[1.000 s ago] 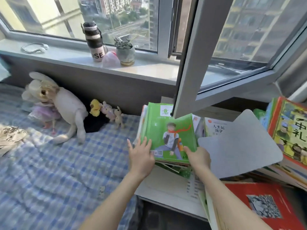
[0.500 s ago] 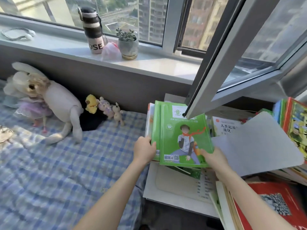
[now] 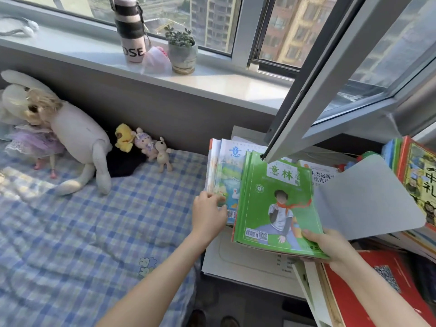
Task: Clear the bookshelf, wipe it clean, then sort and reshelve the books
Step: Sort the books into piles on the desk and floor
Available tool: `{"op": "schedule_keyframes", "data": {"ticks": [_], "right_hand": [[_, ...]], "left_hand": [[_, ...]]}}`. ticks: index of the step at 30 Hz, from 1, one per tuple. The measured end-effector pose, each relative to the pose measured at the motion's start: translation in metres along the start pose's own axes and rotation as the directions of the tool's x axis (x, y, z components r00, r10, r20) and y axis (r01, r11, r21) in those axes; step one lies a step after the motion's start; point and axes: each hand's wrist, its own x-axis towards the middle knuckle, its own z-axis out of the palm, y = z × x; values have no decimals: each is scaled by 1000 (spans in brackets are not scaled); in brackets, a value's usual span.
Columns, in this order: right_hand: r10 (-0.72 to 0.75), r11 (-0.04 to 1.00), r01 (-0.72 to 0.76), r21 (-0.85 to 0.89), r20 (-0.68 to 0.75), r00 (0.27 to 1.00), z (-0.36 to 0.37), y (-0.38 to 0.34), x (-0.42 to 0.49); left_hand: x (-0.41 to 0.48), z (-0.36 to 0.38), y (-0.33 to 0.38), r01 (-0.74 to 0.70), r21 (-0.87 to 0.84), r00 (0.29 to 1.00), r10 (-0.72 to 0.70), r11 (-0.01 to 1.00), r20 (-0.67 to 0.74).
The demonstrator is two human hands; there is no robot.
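Right hand [image 3: 330,246] clamped on lower right corner of green magazines [image 3: 273,208], thumb on cover, stack held over white surface [image 3: 226,260]. Left hand [image 3: 208,215] pinches left edge of blue-and-white magazines [image 3: 224,175], partly under green ones. Red book [image 3: 377,291] under right wrist. Grey board [image 3: 368,199] right of stack. Checked sheet [image 3: 94,220] left; plush rabbit [image 3: 75,135] against wall. Bottle [image 3: 132,31], potted plant [image 3: 182,53] on sill [image 3: 224,81].

My bare left hand [image 3: 207,215] and bare right hand [image 3: 328,246] each sit on an uncovered forearm: the left forearm [image 3: 153,286] enters from 7 o'clock, the right forearm [image 3: 377,296] from 4 o'clock, both bare to the edge of view. My right thumb's short plain nail [image 3: 306,232] shows. At 6 o'clock two dark rounded tips [image 3: 211,319] might be my footwear, but they're too dim to tell
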Motion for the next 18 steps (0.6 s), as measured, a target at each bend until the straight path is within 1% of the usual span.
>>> {"op": "schedule_keyframes", "data": {"ticks": [1, 3, 6, 9, 12, 13, 15, 17, 18], "right_hand": [[3, 1000, -3, 29, 10, 1000, -1, -3, -3], [6, 997, -9, 80, 33, 999, -1, -7, -5], [-13, 995, 8, 100, 53, 998, -2, -9, -6], [-113, 993, 111, 49, 29, 993, 7, -15, -1], [-218, 973, 219, -78, 14, 976, 31, -27, 11], [-225, 963, 227, -147, 30, 974, 40, -30, 18], [-186, 953, 192, -235, 47, 981, 57, -37, 26], [-134, 971, 143, -194, 55, 989, 68, -40, 37], [-126, 977, 133, -167, 53, 991, 70, -42, 41]], "left_hand": [[1, -1, 1, 43, -39, 999, -45, 998, -28], [5, -5, 3, 112, -91, 993, -115, 990, -37], [10, -6, 7, 140, -11, 990, -141, 990, -11], [14, -5, 14, 154, 52, 988, -154, 987, 3], [17, -3, 21, 212, 43, 977, -212, 976, 6], [18, -3, 22, 227, 35, 974, -227, 973, 1], [18, -3, 20, 256, 14, 967, -256, 967, -13], [20, -6, 16, 290, -2, 956, -290, 957, -43], [22, -10, 15, 317, -44, 948, -318, 947, -25]]}}
